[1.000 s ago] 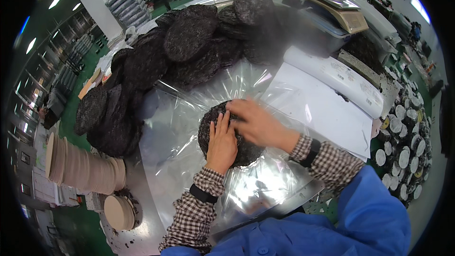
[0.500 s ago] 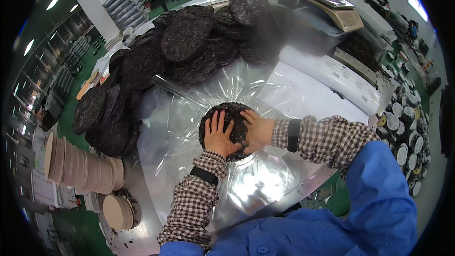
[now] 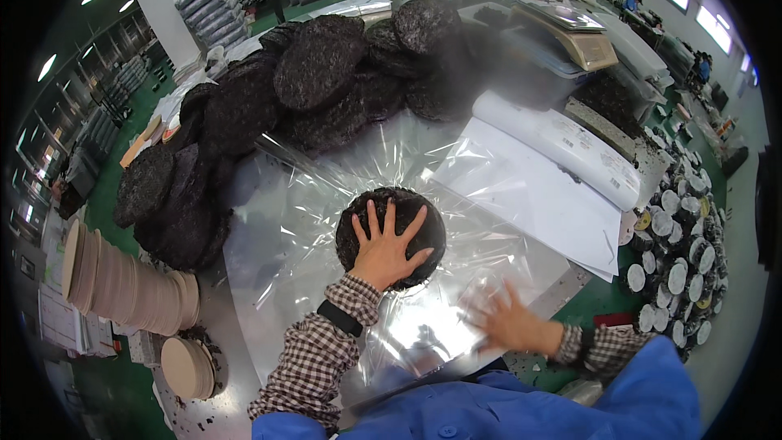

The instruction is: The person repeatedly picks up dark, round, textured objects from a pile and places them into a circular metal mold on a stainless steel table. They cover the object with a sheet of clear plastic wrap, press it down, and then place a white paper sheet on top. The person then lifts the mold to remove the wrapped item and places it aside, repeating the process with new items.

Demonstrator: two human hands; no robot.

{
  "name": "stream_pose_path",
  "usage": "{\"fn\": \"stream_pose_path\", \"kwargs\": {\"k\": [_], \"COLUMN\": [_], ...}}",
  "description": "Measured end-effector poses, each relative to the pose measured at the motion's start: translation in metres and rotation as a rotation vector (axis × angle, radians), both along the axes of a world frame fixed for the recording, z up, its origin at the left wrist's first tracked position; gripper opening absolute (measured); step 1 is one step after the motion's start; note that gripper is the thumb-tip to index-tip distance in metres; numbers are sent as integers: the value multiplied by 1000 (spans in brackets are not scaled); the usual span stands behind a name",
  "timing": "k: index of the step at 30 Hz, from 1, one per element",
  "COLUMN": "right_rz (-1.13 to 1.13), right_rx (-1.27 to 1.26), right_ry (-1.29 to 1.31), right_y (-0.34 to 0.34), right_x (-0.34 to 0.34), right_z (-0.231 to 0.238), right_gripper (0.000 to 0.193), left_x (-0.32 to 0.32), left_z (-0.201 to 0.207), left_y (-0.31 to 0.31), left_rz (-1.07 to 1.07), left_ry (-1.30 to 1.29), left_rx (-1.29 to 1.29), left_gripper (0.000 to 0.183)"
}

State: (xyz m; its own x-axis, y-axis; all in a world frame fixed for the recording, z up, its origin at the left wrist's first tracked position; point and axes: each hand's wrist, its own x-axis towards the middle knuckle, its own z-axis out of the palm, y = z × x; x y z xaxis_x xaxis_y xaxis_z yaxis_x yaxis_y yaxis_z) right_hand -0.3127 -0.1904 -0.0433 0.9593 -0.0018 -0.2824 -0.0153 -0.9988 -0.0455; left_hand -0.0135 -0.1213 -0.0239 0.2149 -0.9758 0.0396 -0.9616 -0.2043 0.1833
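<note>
Across a metal worktop [image 3: 232,358] lies clear film [image 3: 285,277] bearing a dark round cake [image 3: 428,232] under the left hand [image 3: 381,257], its fingers [image 3: 388,222] spread wide and flat on top, while the right hand [image 3: 515,324], blurred, fingers also apart, is near the worktop's closest edge.

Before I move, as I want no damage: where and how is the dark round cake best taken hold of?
Grip the dark cake by its right rim, probably from the right: it lies flat amid clear film, and the left hand, spread on top, leaves that edge bare.
</note>
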Motion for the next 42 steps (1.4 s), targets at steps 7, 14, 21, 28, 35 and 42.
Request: {"fn": "stream_pose_path", "kwargs": {"k": [7, 14, 21, 28, 35, 42], "right_rz": [26, 76, 109, -122, -159, -40], "right_rx": [127, 140, 121, 442, 714, 249], "right_ry": [-817, -45, -706, -436, -907, -436], "right_y": [8, -33, -14, -30, -88, -46], "right_x": [158, 175, 131, 111, 144, 144], "right_z": [44, 44, 28, 74, 37, 23], "right_gripper": [90, 56, 62, 48, 56, 63], "left_x": [38, -34, -51, -41, -38, 42], "left_z": [-20, 70, -31, 17, 2, 79], "left_y": [18, 142, 169, 31, 18, 80], "left_rz": [36, -243, 325, 170, 202, -28], "left_ry": [-101, 1748, 102, 343, 136, 1025], "left_rx": [138, -684, -527, -496, -178, 99], "left_gripper": [79, 42, 77, 29, 28, 53]}}
